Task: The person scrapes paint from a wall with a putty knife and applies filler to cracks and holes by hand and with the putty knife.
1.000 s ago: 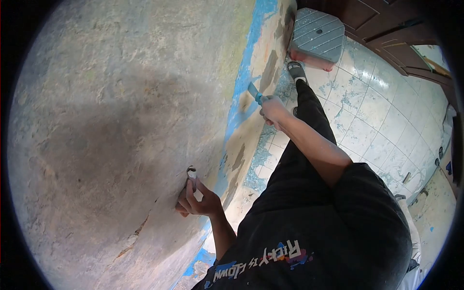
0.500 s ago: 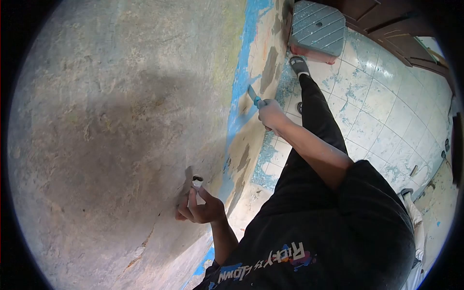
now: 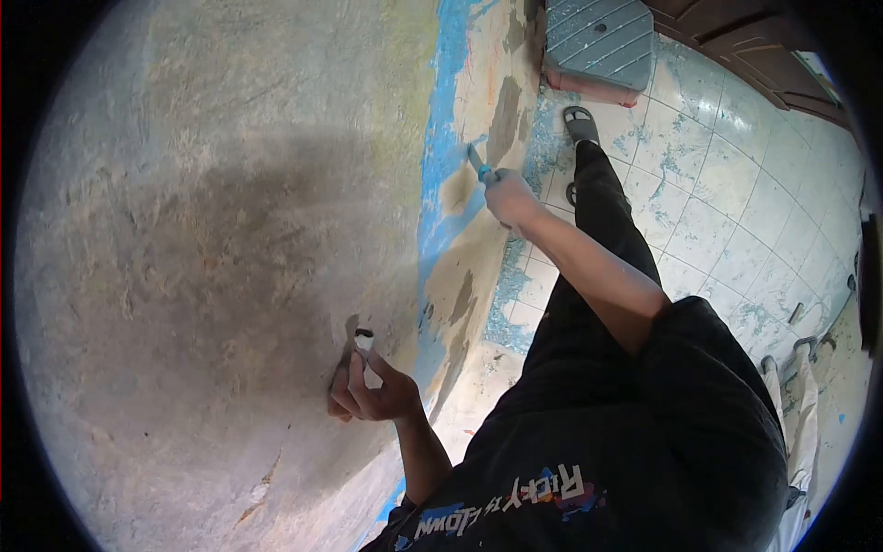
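My right hand [image 3: 513, 199] is closed around the teal handle of a scraper [image 3: 477, 163]. The scraper's flat blade points up and left, at the blue paint strip [image 3: 444, 120] on the wall [image 3: 230, 276]. Lower down on the left, my left hand [image 3: 375, 388] pinches a small white object with a dark end [image 3: 364, 339] close to the bare grey wall; what it is cannot be made out.
A grey ridged step stool [image 3: 600, 41] with a reddish base stands at the top. Blue flakes lie on the white tiled floor [image 3: 727, 193]. My sandalled foot [image 3: 580, 126] is near the stool. Brown wooden panels [image 3: 750, 55] are at the upper right, pale cloth [image 3: 806, 414] at the lower right.
The scraper and my right hand have moved slightly up and left. My left hand with the white object has shifted a little left, and the view has shifted slightly.
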Demonstrator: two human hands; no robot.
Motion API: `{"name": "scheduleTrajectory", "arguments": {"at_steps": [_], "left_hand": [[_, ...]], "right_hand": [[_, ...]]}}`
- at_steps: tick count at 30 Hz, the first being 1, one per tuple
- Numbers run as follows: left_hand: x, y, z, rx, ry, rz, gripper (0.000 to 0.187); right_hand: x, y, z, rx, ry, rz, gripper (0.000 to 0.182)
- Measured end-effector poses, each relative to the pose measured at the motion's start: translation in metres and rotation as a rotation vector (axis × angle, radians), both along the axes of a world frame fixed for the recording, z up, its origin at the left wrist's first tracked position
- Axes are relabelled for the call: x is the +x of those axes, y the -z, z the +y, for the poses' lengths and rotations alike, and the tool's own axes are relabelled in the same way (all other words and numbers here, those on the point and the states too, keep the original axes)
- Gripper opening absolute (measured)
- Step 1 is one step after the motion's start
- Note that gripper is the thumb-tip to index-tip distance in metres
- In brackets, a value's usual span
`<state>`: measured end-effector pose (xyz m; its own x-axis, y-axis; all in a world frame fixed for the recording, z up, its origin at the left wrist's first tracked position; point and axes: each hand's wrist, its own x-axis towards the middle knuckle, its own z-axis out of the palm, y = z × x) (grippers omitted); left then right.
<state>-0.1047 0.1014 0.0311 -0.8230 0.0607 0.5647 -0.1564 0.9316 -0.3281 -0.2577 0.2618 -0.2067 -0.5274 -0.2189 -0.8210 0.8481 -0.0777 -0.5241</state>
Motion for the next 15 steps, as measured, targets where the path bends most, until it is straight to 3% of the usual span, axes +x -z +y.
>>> {"name": "scheduleTrajectory", "arguments": {"at_steps": [6,12,15], "left_hand": [[-0.005,0.001,-0.001,-0.097,0.000,-0.017,0.011],[-0.006,0.014,-0.011,-0.094,0.009,0.054,0.016],[-0.002,0.010,-0.012,-0.157,-0.023,0.022,0.019]], "right_hand": [[0.003,-0.035,0.024,-0.176,0.012,-0.145,0.036],[0.013,-0.029,0.023,-0.104,-0.070,-0.024,0.035],[0.020,-0.006,0.008,0.072,-0.080,0.116,0.036]]}}
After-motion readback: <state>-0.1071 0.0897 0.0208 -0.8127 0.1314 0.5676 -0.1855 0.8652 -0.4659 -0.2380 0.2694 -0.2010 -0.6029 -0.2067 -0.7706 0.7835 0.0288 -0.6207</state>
